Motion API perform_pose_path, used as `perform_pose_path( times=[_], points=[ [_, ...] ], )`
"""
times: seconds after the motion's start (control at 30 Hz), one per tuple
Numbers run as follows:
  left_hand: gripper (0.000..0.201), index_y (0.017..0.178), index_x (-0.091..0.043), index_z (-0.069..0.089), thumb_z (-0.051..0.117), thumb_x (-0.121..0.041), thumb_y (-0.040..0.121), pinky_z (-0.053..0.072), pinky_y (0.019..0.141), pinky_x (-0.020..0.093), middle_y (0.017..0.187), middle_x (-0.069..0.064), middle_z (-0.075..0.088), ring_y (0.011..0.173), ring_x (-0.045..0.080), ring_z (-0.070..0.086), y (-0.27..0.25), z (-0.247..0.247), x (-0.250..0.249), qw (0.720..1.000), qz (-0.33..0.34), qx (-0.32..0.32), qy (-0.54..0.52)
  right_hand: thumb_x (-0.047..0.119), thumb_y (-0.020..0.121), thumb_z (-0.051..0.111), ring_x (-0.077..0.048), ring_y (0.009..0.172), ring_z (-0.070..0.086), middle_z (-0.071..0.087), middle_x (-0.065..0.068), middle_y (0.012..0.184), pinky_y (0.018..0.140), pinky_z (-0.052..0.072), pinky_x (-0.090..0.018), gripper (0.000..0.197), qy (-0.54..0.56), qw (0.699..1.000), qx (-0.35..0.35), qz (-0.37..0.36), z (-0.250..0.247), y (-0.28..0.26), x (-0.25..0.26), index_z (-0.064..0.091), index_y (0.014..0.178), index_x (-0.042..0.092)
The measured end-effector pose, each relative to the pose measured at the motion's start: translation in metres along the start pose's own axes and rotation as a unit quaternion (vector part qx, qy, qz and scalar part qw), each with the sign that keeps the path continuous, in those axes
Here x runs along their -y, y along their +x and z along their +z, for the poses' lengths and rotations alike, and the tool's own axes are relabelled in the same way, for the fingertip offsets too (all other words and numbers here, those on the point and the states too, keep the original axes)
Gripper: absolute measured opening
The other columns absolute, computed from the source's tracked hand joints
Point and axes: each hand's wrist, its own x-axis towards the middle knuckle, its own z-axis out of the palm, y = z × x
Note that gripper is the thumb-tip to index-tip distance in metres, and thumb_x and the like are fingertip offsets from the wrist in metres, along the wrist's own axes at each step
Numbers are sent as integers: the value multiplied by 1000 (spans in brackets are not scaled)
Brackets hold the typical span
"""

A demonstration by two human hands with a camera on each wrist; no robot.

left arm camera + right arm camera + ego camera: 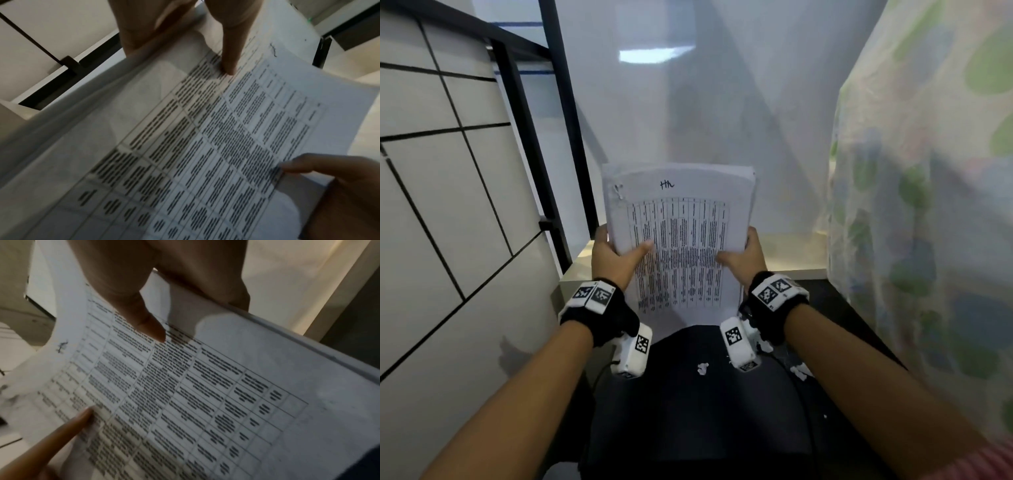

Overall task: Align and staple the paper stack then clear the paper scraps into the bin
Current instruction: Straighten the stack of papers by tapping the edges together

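A stack of printed sheets point(678, 240) with a table of text stands upright in front of me, its lower edge near a dark seat point(695, 394). My left hand point(616, 255) grips its left edge, thumb across the front page. My right hand point(743, 255) grips the right edge in the same way. A staple mark point(618, 192) shows at the top left corner. In the left wrist view the paper stack point(205, 146) fills the frame under the left thumb point(228, 53). The right wrist view shows the same stack point(195, 394) beneath the right thumb point(141, 321). Small white paper scraps point(702, 368) lie on the seat.
More scraps point(799, 371) lie at the seat's right side. A white tiled wall point(431, 205) and a black metal frame point(524, 137) stand on the left. A patterned curtain point(928, 205) hangs on the right. A white surface point(784, 260) lies behind the stack.
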Motion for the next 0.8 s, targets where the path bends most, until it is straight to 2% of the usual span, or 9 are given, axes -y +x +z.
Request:
perform_pose_path(
  times=[0.1, 0.2, 0.33, 0.4, 0.47, 0.57, 0.67, 0.73, 0.8],
  points=[
    [55, 126, -2, 45, 73, -15, 80, 47, 67, 19, 105, 6, 56, 92, 19, 55, 4, 6, -8, 1000, 27, -3, 5, -9, 80, 60, -24, 93, 57, 62, -11, 99, 71, 50, -25, 41, 11, 1000, -3, -8, -2, 9, 7, 47, 116, 5],
    [51, 125, -3, 46, 71, -14, 82, 44, 67, 20, 100, 3, 53, 90, 19, 53, 4, 11, -18, 999, 51, -14, -1, -6, 83, 57, -22, 86, 55, 58, -5, 81, 55, 47, -16, 21, 16, 999, -19, -23, -4, 13, 16, 52, 99, 7],
    [57, 117, -12, 44, 79, -19, 73, 55, 76, 31, 90, -6, 54, 90, 22, 58, 5, 6, -19, 999, 50, 1, -7, 1, 74, 66, -29, 95, 57, 60, -16, 104, 80, 54, -39, 44, 42, 999, -16, -30, -14, 19, 15, 48, 114, 3],
    [58, 114, -17, 43, 81, -22, 70, 56, 82, 38, 92, -6, 55, 94, 25, 61, 3, 4, -18, 999, 51, 16, 7, -5, 75, 64, -26, 82, 57, 60, -10, 89, 72, 53, -34, 35, 19, 999, 8, -30, -16, 19, 15, 48, 104, 4],
    [54, 121, -12, 43, 75, -21, 78, 57, 76, 33, 95, -4, 56, 95, 24, 60, 2, 3, -19, 999, 50, 7, 7, -9, 77, 60, -24, 78, 56, 60, -8, 83, 67, 49, -29, 27, 19, 999, 2, -36, -14, 16, 20, 52, 99, 5],
    [51, 129, -5, 38, 65, -18, 87, 43, 61, 8, 104, 2, 56, 91, 18, 56, 2, 2, -20, 999, 43, -17, -9, -9, 79, 56, -26, 93, 56, 57, -13, 103, 69, 50, -28, 36, 65, 995, -47, -59, -15, 11, 31, 49, 111, 6],
    [44, 128, -3, 40, 60, -17, 91, 40, 58, 4, 104, 3, 55, 86, 15, 55, 2, -1, -20, 999, 44, 4, 8, -4, 78, 60, -26, 114, 47, 43, -12, 130, 87, 47, -25, 66, 15, 986, -85, -143, -15, 5, 52, 32, 136, 9],
    [38, 124, -4, 43, 58, -17, 91, 40, 61, 8, 100, 1, 56, 84, 13, 56, 4, -3, -19, 999, 42, 20, 12, 6, 75, 62, -25, 136, 32, 31, -12, 147, 111, 27, -28, 81, -145, 937, -119, -294, -14, -3, 78, 23, 146, 9],
    [31, 119, -7, 46, 58, -17, 92, 40, 63, 9, 92, -3, 56, 86, 15, 55, 7, -3, -19, 999, 39, 30, 12, 13, 75, 59, -26, 146, 14, 16, -9, 158, 120, 11, -40, 89, -283, 860, -122, -408, -7, -14, 107, 11, 151, 11]
  ],
)
